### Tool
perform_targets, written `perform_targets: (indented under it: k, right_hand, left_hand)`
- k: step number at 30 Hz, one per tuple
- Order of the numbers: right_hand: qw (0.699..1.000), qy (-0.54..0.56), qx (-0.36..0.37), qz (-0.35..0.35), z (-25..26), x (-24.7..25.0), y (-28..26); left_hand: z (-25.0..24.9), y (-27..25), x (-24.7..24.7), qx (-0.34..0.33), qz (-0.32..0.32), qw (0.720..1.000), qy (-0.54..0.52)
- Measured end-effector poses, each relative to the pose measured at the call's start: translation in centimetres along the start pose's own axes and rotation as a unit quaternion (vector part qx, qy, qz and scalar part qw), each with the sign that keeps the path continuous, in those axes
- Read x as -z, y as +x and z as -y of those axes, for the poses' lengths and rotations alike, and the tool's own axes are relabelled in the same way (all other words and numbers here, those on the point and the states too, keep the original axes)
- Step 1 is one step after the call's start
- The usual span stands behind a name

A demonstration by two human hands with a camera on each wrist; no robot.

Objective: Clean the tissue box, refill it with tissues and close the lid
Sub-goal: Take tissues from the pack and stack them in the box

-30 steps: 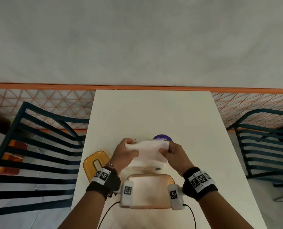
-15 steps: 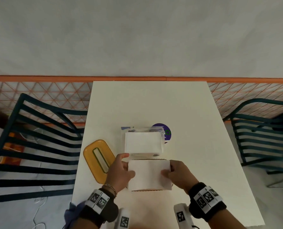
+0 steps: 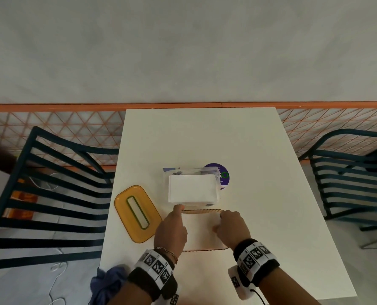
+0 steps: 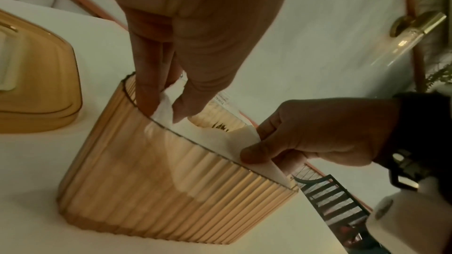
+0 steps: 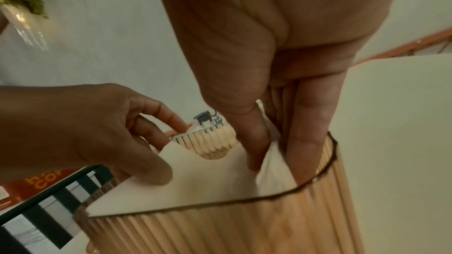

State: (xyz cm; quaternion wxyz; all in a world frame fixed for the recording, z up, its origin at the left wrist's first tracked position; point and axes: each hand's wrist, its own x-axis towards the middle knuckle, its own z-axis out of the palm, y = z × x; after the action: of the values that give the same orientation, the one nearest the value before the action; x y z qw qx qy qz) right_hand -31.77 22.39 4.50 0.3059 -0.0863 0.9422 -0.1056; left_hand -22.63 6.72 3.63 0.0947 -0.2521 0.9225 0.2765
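Note:
The amber ribbed tissue box (image 3: 203, 211) stands open near the table's front edge, with a white tissue stack (image 3: 201, 230) lowered into it. My left hand (image 3: 174, 225) pinches the stack's left end just inside the box rim, thumb and fingers on the tissue stack (image 4: 168, 109). My right hand (image 3: 230, 227) pinches the right end of the tissue stack (image 5: 271, 163) inside the box (image 5: 244, 229). The amber lid (image 3: 136, 213), with a slot in its middle, lies flat to the left of the box. The ribbed box wall (image 4: 171, 181) shows the tissues through it.
An open pack of white tissues (image 3: 193, 190) sits just behind the box, over a purple round sticker (image 3: 223, 176). A blue cloth (image 3: 108, 282) hangs at the table's front left edge. Dark slatted chairs (image 3: 51, 194) flank the white table (image 3: 205, 139).
Both hands carried a tissue stack from the pack toward me and lowered it into the amber box. The stack now sits inside the rim, still pinched at both ends.

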Motion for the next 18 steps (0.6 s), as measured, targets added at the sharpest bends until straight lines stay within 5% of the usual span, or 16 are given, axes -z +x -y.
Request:
perform_targets:
  k: [7,13,18]
  right_hand:
    - [0.996,-0.02,0.042,-0.075,-1.3,0.8,-1.1]
    - [0.981,-0.05,0.187,0.006,-0.9,-0.2,-1.0]
    - [0.958,-0.162,0.235,0.035,-0.1,-0.4,-0.5]
  left_hand:
    - [-0.1,-0.6,1.4,-0.093,-0.036,0.994,0.044]
    - [-0.2,1.1,1.2,-0.212,0.101,0.964,0.123]
    - [-1.0,2.0,0.6,-0.213,0.151,0.937,0.234]
